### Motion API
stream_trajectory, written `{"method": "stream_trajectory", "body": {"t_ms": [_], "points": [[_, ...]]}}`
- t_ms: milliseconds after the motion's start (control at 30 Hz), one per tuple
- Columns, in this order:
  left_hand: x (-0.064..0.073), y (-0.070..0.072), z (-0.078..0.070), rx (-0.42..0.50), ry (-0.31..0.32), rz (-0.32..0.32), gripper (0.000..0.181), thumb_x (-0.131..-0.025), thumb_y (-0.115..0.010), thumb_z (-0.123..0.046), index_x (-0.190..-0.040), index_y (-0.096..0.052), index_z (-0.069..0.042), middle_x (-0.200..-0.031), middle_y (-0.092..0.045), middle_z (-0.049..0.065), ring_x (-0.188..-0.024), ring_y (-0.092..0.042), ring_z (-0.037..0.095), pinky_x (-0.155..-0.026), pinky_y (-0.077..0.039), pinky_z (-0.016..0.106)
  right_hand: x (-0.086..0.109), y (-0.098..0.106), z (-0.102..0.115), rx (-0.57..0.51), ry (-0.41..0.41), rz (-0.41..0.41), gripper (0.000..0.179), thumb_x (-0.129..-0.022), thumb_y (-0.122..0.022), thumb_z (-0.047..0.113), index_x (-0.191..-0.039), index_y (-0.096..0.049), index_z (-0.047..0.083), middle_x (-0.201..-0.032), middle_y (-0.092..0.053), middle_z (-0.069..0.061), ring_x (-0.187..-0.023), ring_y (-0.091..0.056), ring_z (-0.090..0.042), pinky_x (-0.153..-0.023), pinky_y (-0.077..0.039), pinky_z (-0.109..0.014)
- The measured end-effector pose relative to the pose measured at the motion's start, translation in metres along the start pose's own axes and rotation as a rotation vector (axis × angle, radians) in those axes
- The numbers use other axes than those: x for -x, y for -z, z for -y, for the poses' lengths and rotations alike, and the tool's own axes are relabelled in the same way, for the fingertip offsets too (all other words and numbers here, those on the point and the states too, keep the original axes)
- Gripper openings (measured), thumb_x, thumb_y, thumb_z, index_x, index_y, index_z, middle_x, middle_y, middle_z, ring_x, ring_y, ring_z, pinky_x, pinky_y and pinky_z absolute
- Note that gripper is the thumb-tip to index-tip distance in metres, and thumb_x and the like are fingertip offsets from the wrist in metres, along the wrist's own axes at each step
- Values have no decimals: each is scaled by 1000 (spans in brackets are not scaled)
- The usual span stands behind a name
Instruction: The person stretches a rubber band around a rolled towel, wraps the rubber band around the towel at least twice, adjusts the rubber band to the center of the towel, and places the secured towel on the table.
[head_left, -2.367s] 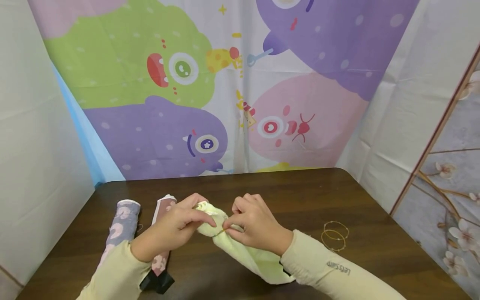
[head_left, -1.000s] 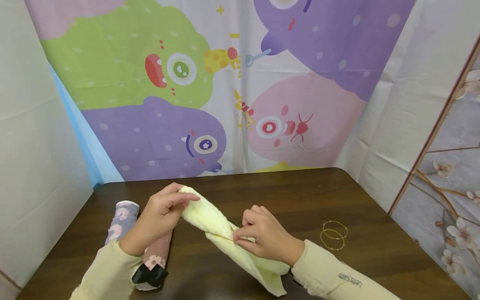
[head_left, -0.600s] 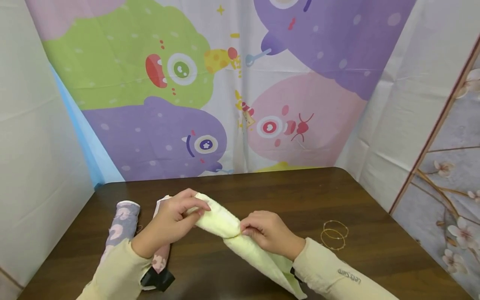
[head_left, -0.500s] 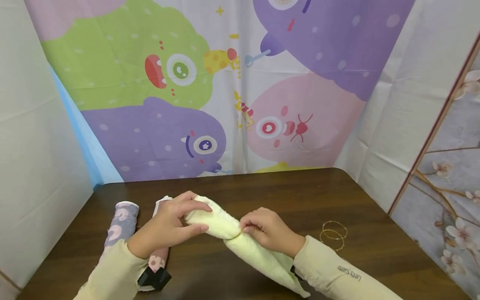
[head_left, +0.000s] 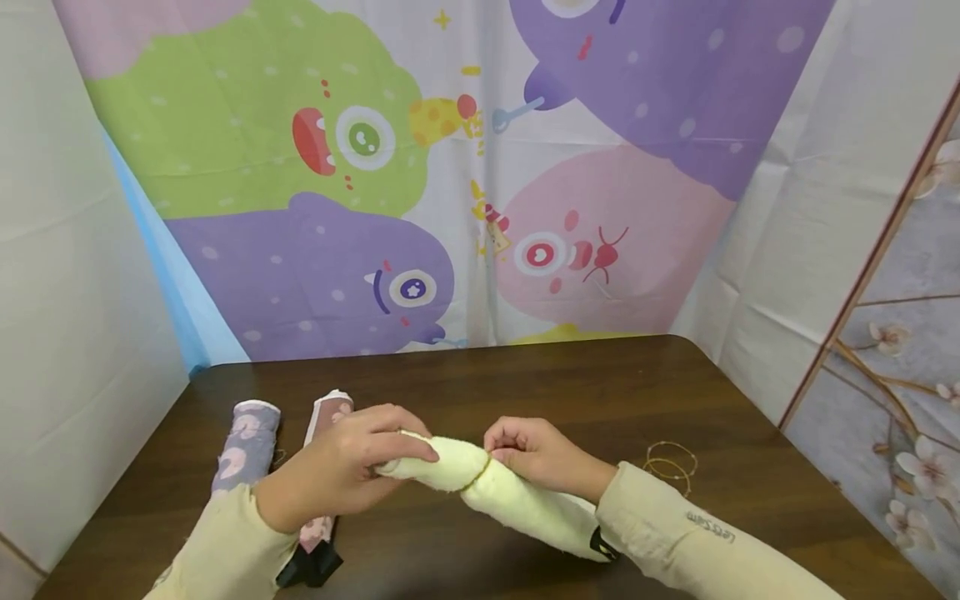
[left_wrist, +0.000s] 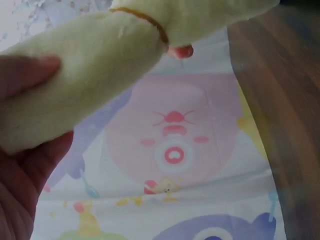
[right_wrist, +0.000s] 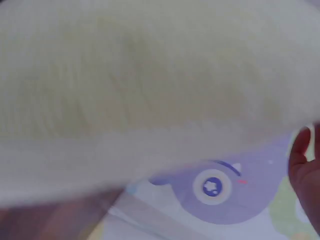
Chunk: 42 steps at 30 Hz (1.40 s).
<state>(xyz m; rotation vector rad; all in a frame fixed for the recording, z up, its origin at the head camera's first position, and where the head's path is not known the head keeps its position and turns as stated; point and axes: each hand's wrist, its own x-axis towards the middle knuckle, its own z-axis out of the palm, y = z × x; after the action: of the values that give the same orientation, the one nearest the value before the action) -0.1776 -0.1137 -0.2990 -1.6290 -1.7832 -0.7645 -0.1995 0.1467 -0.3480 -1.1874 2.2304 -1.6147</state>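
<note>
A pale yellow towel point(head_left: 528, 508), rolled into a long tube, hangs over the table, sloping down to the right. A thin yellow rubber band point(head_left: 474, 481) circles it near its middle. My left hand point(head_left: 341, 462) grips the upper left end, thumb and fingers on opposite sides of the roll in the left wrist view. With thumb and forefinger my right hand point(head_left: 543, 457) pinches the rubber band at the roll's far side. A fingertip point(left_wrist: 182, 51) pokes out beside the band in the left wrist view. The towel point(right_wrist: 150, 90) fills much of the right wrist view, blurred.
Two more rolled cloths lie at the left: a grey-purple one point(head_left: 251, 437) with pink shapes, and a brownish-pink one point(head_left: 330, 412), partly behind my left arm, with black material point(head_left: 311, 564) at its near end. Loose yellow bands point(head_left: 688, 479) lie right on the dark table point(head_left: 585, 383).
Since the first frame, the band sits farther along the roll from my left hand. In the last half second the towel's left end has dropped and the roll lies flatter.
</note>
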Motion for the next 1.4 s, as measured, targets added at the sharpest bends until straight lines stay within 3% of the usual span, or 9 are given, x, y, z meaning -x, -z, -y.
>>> {"method": "stream_trajectory", "body": {"t_ms": [133, 200, 367, 467, 533, 667, 967, 1133, 1400], "points": [[-5, -2, -1, 27, -12, -50, 16, -97, -54, -18, -101, -66, -8, -87, -64, 3, -75, -62, 14, -69, -51, 19, 0, 4, 7, 66, 116, -16, 10, -94, -53, -4, -100, -60, -8, -90, -63, -18, -84, -58, -10, -76, -51, -28], [-6, -2, -1, 16, -3, -64, 17, -97, -55, -19, -101, -67, -8, -85, -63, 1, -72, -60, 11, -65, -48, 16, -2, 5, 10, 163, 278, -45, 12, -90, -57, -6, -100, -63, -5, -91, -64, -15, -86, -60, -13, -78, -51, -29], [-5, -4, -1, -19, 30, -89, 17, -99, -52, -23, -93, -66, -14, -76, -57, -3, -63, -50, 7, -56, -40, 11, -7, 2, 21, 643, 743, -125, 15, -96, -59, 15, -91, -73, 11, -84, -59, -1, -74, -52, -14, -69, -42, -25], [-5, -5, 1, 19, 59, -104, 9, -90, -64, -7, -87, -64, -15, -73, -54, -3, -61, -47, 8, -54, -38, 11, -9, -4, 26, 911, 886, -169, 22, -98, -53, 26, -92, -74, 20, -84, -54, 1, -71, -48, -13, -66, -40, -25], [-4, -4, 1, 89, 85, -96, 24, -77, -69, 8, -84, -64, -14, -73, -55, -1, -62, -49, 9, -55, -40, 12, -9, -8, 26, 1025, 947, -204, 20, -98, -54, 26, -92, -73, 23, -84, -53, 0, -70, -48, -14, -65, -41, -26], [0, -2, 0, 277, 130, -15, 41, -58, -71, 23, -80, -64, -11, -76, -57, 5, -68, -55, 14, -59, -46, 17, -6, -12, 23, 1132, 1009, -239, 21, -97, -54, 26, -86, -72, 26, -86, -53, 0, -68, -47, -14, -65, -41, -27], [2, -3, -1, 437, 230, 3, 32, -65, -72, 21, -81, -65, -7, -77, -56, 8, -71, -54, 15, -58, -47, 21, -6, -19, 21, 1314, 1020, -305, 21, -89, -55, 18, -75, -67, 27, -82, -56, 3, -68, -47, -14, -67, -37, -30], [0, -4, 0, 405, 293, 10, 28, -67, -74, 17, -81, -67, -6, -76, -56, 6, -73, -54, 11, -59, -48, 21, -8, -22, 21, 1394, 956, -319, 29, -92, -46, 9, -73, -63, 22, -79, -54, 4, -69, -47, -14, -68, -36, -30], [2, 5, 1, 255, 407, 128, 30, -68, -78, 9, -91, -69, -8, -78, -55, -1, -70, -48, 2, -53, -45, 21, -11, -20, 18, 1327, 867, -300, 35, -94, -40, 3, -71, -59, 20, -77, -49, 3, -69, -47, -15, -67, -37, -29]]}}
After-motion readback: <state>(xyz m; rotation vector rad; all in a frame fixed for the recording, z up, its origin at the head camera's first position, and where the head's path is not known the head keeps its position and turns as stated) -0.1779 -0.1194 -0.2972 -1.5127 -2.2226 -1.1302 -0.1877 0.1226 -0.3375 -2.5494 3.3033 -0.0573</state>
